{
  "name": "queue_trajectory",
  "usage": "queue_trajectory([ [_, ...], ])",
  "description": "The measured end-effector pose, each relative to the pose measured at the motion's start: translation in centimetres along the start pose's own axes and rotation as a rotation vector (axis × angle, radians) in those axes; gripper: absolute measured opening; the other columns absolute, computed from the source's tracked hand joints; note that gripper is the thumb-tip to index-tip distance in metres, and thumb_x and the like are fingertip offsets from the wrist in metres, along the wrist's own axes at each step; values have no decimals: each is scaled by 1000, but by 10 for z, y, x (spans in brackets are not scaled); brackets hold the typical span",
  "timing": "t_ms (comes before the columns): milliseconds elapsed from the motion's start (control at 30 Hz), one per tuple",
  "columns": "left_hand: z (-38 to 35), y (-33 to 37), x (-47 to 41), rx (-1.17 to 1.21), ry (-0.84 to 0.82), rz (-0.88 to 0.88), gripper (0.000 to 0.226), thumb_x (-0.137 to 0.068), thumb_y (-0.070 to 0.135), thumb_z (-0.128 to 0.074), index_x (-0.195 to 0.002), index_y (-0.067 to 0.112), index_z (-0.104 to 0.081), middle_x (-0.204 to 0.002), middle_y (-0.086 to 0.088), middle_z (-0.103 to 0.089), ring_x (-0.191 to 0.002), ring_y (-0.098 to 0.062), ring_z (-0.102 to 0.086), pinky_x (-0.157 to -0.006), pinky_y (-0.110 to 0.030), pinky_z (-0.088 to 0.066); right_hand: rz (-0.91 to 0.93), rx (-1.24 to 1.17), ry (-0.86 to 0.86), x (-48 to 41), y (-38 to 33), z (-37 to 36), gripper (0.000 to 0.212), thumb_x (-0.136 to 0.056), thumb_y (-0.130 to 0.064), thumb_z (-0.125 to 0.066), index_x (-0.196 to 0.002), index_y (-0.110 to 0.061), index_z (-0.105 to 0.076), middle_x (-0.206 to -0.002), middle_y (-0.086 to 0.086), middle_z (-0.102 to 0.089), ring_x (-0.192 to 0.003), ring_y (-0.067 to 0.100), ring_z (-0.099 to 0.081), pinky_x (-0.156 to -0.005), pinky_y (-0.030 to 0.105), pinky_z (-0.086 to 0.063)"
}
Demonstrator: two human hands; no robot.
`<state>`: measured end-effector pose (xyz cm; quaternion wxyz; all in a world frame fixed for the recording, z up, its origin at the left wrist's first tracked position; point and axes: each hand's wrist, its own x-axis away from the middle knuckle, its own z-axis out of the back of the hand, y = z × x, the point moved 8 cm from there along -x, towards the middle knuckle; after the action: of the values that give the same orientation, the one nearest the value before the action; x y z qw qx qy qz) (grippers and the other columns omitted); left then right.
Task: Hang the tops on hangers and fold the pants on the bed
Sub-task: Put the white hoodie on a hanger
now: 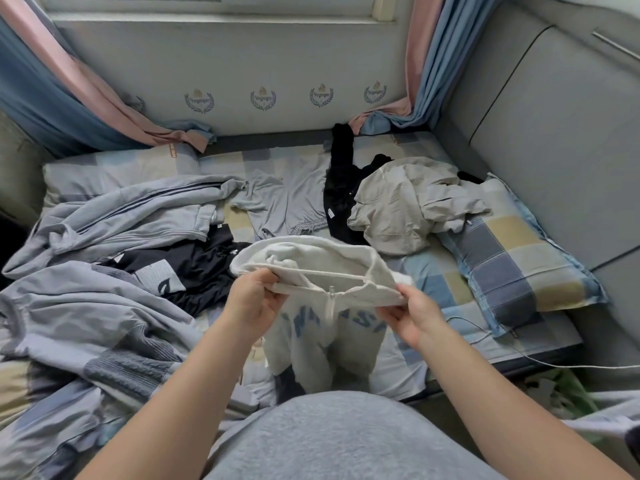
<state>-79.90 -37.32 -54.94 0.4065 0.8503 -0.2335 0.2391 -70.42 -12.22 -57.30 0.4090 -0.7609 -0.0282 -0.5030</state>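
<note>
Head view. Both hands hold a white hoodie (322,327) up above the near edge of the bed (415,271): the left hand (254,301) pinches the collar on one side, the right hand (414,315) grips the other side, with the zip hanging between them and the hood spread open behind. Blue lettering crosses the chest. On the checked sheet lie a grey striped jacket (138,216) at left, a black top (194,268) beside it, grey pants (287,202) in the middle, a black garment (341,188) and a beige jacket (412,206) at right, which touches a checked pillow (519,261)
</note>
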Motion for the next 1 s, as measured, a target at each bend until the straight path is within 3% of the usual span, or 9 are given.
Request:
queue_trajectory([
  [100, -20, -6, 17, -33, -96, 11, 34, -91, -16, -32, -103, -2, -60, -83, -12, -72, -73, -18, -72, -60, -27, -59, -31, 147, 101, -13, 20, 27, 30, -99, -13, -55, -128, -8, -55, -108, 11, -59, -90, 24, -57, -74, 38, -52],
  [167, -31, -10, 22, -94, -153, -2, 36, -90, -18, -32, -108, -3, -59, -90, -16, -69, -79, -22, -70, -64, -29, -60, 146, 375, 93, -9, 11, 24, 39, -95, -17, -63, -133, -15, -50, -128, 6, -55, -104, 19, -55, -84, 38, -48],
  [267, -38, -12, 28, -247, -200, -29, 33, -90, -17, -35, -108, -4, -60, -100, -22, -64, -85, -28, -66, -73, -36, -56, 447, 594, -256, 24, 0, -28, 32, -93, -23, -69, -123, -27, -58, -131, -3, -58, -112, 10, -58, -84, 28, -49],
  [400, -47, -18, 37, -373, -297, -10, 34, -86, -18, -35, -111, -14, -58, -96, -30, -65, -80, -37, -69, -64, -39, -59, 585, 854, -625, 61, 16, -84, 45, -87, -18, -75, -127, -31, -59, -120, -11, -64, -104, -8, -61, -81, 16, -51],
  [567, -36, -11, 34, -370, -226, -40, 30, -86, -18, -37, -106, -12, -59, -97, -28, -63, -86, -38, -66, -77, -40, -55, 725, 918, -498, 60, 0, -86, 11, -92, -10, -68, -84, -16, -64, -74, -1, -67, -66, 13, -64, -63, 29, -54],
  [633, -27, -11, 29, -357, -148, -41, 33, -86, -18, -37, -109, -12, -59, -103, -29, -59, -96, -40, -59, -83, -44, -47, 679, 756, -419, 47, -14, -68, 13, -96, -6, -62, -84, -10, -62, -62, -1, -63, -56, 14, -59, -55, 26, -51],
  [800, -17, -5, 24, -296, -36, -43, 29, -87, -17, -37, -98, -2, -60, -92, -19, -56, -75, -25, -58, -54, -24, -40, 358, 499, 3, -10, -30, 11, 14, -102, -11, -53, -106, 2, -58, -68, 7, -59, -50, 16, -58, -56, 33, -53],
  [900, -17, -9, 23, -231, -26, -4, 29, -86, -19, -36, -87, -2, -59, -80, -14, -59, -64, -17, -58, -50, -19, -38, -18, 545, 56, -30, 7, 52, 36, -102, -22, -55, -133, -3, -53, -112, 13, -62, -94, 26, -64, -83, 51, -53],
  [1000, -22, -16, 23, -293, -47, 16, 33, -83, -20, -37, -96, 0, -59, -87, -15, -53, -69, -19, -45, -62, -27, -21, -223, 564, -13, -24, 39, 61, 69, -95, -50, -62, -150, -16, -37, -149, 14, -43, -121, 35, -56, -85, 54, -55],
])
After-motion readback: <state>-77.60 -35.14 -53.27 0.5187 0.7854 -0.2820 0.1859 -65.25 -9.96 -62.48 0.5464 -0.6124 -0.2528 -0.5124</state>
